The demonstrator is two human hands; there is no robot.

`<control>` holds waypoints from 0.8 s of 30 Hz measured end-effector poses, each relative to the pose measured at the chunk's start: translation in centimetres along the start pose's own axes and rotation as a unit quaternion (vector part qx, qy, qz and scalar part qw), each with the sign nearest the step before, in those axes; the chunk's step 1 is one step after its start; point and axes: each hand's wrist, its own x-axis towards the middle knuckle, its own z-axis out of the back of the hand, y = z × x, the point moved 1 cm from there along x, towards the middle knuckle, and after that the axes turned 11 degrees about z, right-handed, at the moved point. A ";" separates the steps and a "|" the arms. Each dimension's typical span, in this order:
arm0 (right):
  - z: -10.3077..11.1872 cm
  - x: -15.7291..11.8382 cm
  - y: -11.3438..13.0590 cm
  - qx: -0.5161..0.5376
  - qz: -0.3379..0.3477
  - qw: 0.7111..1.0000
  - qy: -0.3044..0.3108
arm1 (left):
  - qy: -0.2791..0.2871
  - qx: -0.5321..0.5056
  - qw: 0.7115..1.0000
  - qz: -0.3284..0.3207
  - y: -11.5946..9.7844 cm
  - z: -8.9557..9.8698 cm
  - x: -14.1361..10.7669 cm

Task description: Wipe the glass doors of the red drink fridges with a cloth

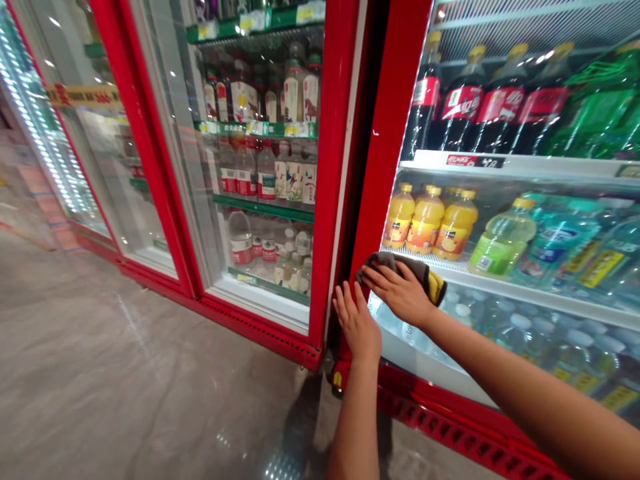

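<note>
My right hand (403, 290) presses a dark grey cloth (385, 259) with a yellow underside against the door of the right-hand drinks fridge, near the left edge of its glass. The fingers lie over the cloth, and its yellow corner sticks out past the wrist side. Just left of it, my left hand (358, 325) rests with fingers stretched out on the red door frame (373, 220), holding nothing. Behind the glass by the cloth stand orange juice bottles (425, 220) with yellow caps.
Cola bottles (465, 100) fill the upper shelf, and water bottles (545, 340) stand at the bottom. Another red-framed fridge (337, 167) with bottled drinks stands to the left, across a narrow dark gap. A grey shiny floor (125, 373) spreads out below.
</note>
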 end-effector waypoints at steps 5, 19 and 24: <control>-0.5 -0.6 0.2 0.008 0.117 0.993 -0.004 | -0.016 -0.010 1.000 0.022 0.1 0.1 -0.2; 0.0 2.2 -1.1 0.026 0.007 1.000 -0.012 | -0.031 -0.030 0.998 0.051 0.9 -0.1 -0.3; -1.3 2.4 0.1 0.081 0.099 0.992 0.000 | -0.039 -0.039 0.996 0.064 0.8 0.1 -0.4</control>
